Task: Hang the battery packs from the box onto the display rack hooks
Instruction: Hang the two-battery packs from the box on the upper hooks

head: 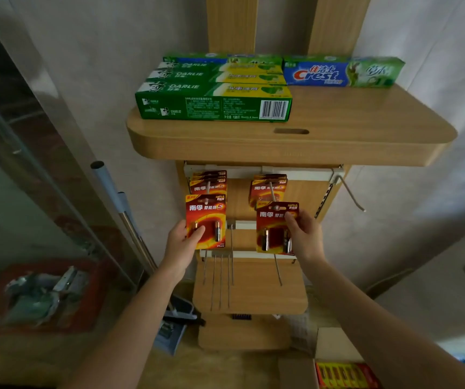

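My left hand (182,242) grips a red battery pack (206,220) by its lower left, held at the tip of the upper left hook. My right hand (304,237) pinches a second red battery pack (274,228) by its right edge, at the tip of the upper right hook. Behind them, several packs hang on the left hook (210,182) and on the right hook (269,189). The cardboard box (340,372) with more red and yellow packs sits on the floor at the bottom right.
A wooden shelf (290,138) above the hooks carries Darlie (214,99) and Crest (343,71) toothpaste boxes. Bare metal hooks (221,279) stick out lower down, one more at the far right (352,195). A mop handle (124,217) leans on the left; a red crate (40,293) stands beside it.
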The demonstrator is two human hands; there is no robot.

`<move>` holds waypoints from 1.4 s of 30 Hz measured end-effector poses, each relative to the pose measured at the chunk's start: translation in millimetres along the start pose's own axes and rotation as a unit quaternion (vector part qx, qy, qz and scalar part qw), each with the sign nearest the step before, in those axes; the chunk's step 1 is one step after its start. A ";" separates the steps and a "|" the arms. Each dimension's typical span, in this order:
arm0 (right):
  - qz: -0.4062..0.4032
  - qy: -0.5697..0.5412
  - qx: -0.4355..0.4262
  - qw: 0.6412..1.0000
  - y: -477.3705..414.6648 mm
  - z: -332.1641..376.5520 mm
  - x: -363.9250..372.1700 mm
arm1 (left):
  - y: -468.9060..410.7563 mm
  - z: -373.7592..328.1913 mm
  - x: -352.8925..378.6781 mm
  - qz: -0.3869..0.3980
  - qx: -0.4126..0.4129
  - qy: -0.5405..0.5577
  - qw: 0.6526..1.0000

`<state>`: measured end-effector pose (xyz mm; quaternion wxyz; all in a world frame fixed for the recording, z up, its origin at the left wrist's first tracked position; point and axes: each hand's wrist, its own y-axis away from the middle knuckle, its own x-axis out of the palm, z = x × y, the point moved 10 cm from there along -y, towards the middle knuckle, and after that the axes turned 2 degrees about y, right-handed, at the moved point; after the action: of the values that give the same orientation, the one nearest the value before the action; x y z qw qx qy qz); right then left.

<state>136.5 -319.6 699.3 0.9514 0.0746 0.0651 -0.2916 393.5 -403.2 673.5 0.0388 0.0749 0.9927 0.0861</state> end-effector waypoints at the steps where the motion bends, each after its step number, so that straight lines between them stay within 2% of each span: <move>1: -0.002 0.003 0.003 1.000 -1.6 -2.1 -1.4 | -2.4 0.7 2.4 0.007 -0.002 0.005 1.000; 7: -0.029 0.033 0.013 0.999 -18.7 -2.1 -1.5 | -27.6 -1.9 8.3 0.038 -0.009 0.000 0.999; 19: -0.056 0.111 0.020 0.992 -63.5 12.3 16.2 | -71.2 -0.6 8.2 0.019 -0.030 -0.139 0.990; 21: -0.070 0.124 0.024 0.990 -63.2 13.8 13.6 | -73.2 -4.0 4.6 0.006 -0.015 -0.215 0.976; 24: -0.105 0.138 0.013 0.985 -55.7 13.2 4.4 | -71.8 -10.6 -7.7 -0.041 0.028 -0.352 0.935; 27: -0.095 0.137 0.025 0.986 -40.0 -7.9 -0.6 | -57.7 0.7 -11.5 -0.046 0.017 -0.375 0.926; 30: -0.066 0.164 0.045 0.983 -17.2 -36.3 -5.7 | -40.5 21.0 0.2 -0.010 0.023 -0.394 0.919; 36: 0.050 0.261 0.058 0.962 27.0 -82.0 -22.7 | 9.7 66.1 62.2 0.132 0.051 -0.439 0.887; 39: 0.055 0.224 0.102 0.968 40.4 -101.3 -49.5 | 33.9 75.1 95.1 0.167 0.049 -0.438 0.882; 42: 0.052 0.227 0.106 0.967 50.9 -112.6 -82.4 | 56.7 78.7 136.2 0.186 0.057 -0.440 0.877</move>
<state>88.5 -212.6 608.0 0.9121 0.2425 0.2442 -0.2227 274.4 -313.8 597.5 0.4503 0.2901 0.8444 -0.0070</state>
